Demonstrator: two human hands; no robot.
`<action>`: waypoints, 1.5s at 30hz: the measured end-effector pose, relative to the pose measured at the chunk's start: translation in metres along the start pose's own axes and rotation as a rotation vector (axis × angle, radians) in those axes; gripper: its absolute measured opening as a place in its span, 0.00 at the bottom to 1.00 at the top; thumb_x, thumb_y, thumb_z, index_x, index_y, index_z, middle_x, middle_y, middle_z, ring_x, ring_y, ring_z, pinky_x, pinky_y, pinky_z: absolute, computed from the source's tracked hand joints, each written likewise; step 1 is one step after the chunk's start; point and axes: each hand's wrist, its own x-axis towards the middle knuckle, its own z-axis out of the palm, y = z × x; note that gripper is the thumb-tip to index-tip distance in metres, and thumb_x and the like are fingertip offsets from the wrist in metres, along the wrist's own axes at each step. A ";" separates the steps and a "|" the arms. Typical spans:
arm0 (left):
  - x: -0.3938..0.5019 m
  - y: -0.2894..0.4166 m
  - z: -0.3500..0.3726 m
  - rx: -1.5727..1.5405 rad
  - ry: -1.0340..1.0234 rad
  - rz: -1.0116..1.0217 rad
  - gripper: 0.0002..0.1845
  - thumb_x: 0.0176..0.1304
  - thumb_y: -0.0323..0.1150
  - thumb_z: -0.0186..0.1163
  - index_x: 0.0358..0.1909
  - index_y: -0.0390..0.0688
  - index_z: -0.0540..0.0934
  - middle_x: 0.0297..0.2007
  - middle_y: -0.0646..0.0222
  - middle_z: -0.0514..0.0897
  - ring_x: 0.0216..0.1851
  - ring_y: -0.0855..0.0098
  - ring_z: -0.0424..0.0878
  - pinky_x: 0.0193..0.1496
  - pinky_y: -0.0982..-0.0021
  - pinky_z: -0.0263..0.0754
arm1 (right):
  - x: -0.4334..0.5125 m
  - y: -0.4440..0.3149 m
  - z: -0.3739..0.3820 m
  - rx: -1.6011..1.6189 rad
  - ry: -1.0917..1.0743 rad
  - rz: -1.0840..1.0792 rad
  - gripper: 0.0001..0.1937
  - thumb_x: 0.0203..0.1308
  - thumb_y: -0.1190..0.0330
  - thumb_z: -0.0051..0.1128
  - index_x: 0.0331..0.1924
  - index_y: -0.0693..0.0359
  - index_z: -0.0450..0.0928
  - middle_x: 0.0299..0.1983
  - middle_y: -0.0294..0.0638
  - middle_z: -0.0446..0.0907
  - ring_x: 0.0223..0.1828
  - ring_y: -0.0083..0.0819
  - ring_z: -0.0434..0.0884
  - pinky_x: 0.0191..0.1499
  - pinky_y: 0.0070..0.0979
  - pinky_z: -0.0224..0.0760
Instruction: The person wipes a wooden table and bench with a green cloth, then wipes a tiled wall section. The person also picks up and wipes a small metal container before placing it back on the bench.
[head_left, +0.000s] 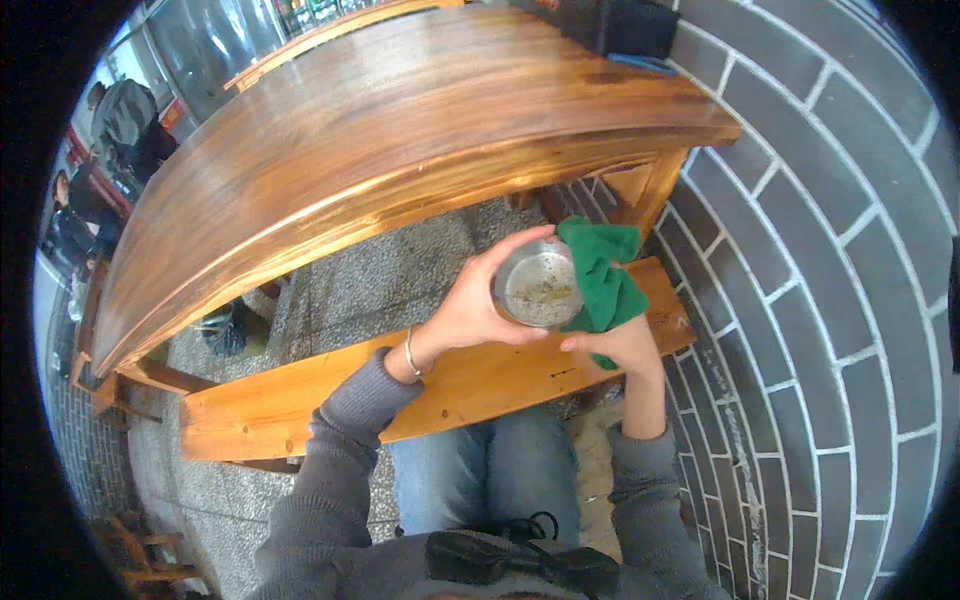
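Note:
My left hand (480, 296) grips a small round metal cup (538, 281) from its left side, fingers and thumb wrapped about it. Dark specks and greenish bits show across the cup's pale, round face. A bunched green cloth (604, 274) is in my right hand (622, 345), pressed against the cup's right side. Part of the right fingers is hidden behind the cloth. Both hands hover above a wooden bench (442, 386), which lies across in front of my knees.
Beyond the bench stands a wooden table (360, 105), a black box (634, 30) at its far right. A grey brick wall (795, 225) rises close on the right. Two people (127, 124) are at the far left. A dark bag or bin (232, 326) is under the table.

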 end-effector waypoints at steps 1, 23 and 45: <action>-0.005 -0.008 0.001 0.023 -0.001 -0.017 0.50 0.31 0.35 0.72 0.63 0.38 0.62 0.57 0.62 0.70 0.59 0.69 0.67 0.64 0.67 0.57 | 0.001 0.006 0.000 -0.019 -0.035 0.025 0.41 0.29 0.62 0.78 0.53 0.66 0.68 0.56 0.42 0.68 0.56 0.31 0.68 0.57 0.28 0.61; -0.068 -0.072 -0.019 -0.006 0.196 -0.167 0.50 0.31 0.33 0.73 0.62 0.36 0.61 0.58 0.59 0.70 0.60 0.66 0.67 0.65 0.66 0.56 | -0.014 0.061 0.061 0.001 0.189 0.238 0.23 0.44 0.69 0.69 0.45 0.66 0.73 0.43 0.38 0.76 0.42 0.27 0.76 0.46 0.23 0.69; -0.087 -0.083 -0.041 -0.269 0.104 -0.335 0.57 0.30 0.31 0.76 0.66 0.43 0.54 0.58 0.61 0.69 0.61 0.67 0.66 0.65 0.65 0.55 | -0.179 0.076 -0.027 0.668 1.038 0.732 0.19 0.59 0.66 0.56 0.54 0.60 0.69 0.46 0.40 0.75 0.46 0.35 0.76 0.50 0.35 0.72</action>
